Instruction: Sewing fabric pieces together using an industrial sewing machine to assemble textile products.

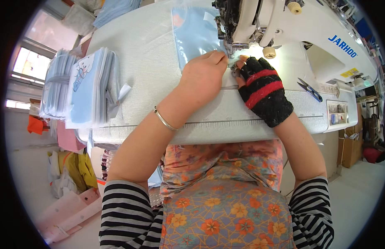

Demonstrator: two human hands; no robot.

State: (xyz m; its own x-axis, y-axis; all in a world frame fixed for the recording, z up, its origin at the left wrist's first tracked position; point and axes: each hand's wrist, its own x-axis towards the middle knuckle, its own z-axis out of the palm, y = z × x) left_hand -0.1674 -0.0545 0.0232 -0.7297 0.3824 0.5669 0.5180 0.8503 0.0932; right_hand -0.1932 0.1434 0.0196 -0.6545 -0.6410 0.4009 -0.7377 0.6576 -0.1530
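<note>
A bright window (28, 65) stands left, pale floor (358, 191) right.

Pale grey-white sewing table (144, 83) with a dark ruler scale (217, 122) along its front
On it: thick light-blue bundles of plastic-like sheets (85, 89) at left, one glossy light-blue plastic sheet (196, 35) mid-table, small dark thread snips (313, 92), a white sewing machine (310, 25).

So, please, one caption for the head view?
Bare left hand on a blue sheet, gloved right hand at the sewing machine.
</note>
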